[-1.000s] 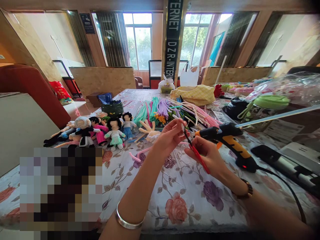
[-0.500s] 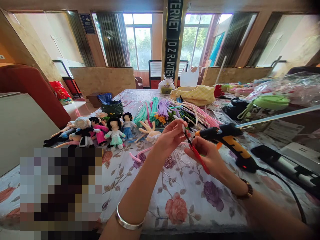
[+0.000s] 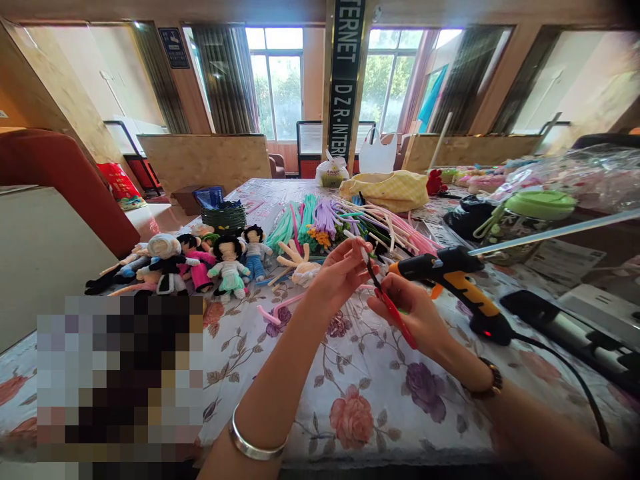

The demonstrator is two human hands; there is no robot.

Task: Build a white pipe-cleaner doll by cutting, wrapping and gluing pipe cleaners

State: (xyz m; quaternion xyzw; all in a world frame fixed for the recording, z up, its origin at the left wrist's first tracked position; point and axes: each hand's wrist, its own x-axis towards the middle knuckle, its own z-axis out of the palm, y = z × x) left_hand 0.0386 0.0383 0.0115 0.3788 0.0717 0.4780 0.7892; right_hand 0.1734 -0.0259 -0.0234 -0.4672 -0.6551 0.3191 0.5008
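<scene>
My left hand (image 3: 337, 275), raised over the table, pinches a small white fuzzy piece (image 3: 365, 255) that looks like a pipe cleaner. In my right hand (image 3: 423, 312) are scissors with red handles (image 3: 399, 324). Their dark blades reach up to the fingertips of my left hand, beside the white piece. Whether the blades touch it I cannot tell. Just right of my right hand stands a black and orange glue gun (image 3: 467, 287) with a long clear glue stick in its back. Behind my hands lie bundles of coloured pipe cleaners (image 3: 326, 219).
Several small dolls (image 3: 230, 270) stand at the left, by a dark green coil (image 3: 224, 217). A bent pink pipe cleaner (image 3: 273, 316) lies on the flowered tablecloth (image 3: 353, 417). At the back are a yellow checked pouch (image 3: 387, 191) and plastic bags; a green-lidded jar (image 3: 540, 203) is at right.
The view has shifted very slightly. Both hands, the scissors and the white piece keep nearly the same place and pose.
</scene>
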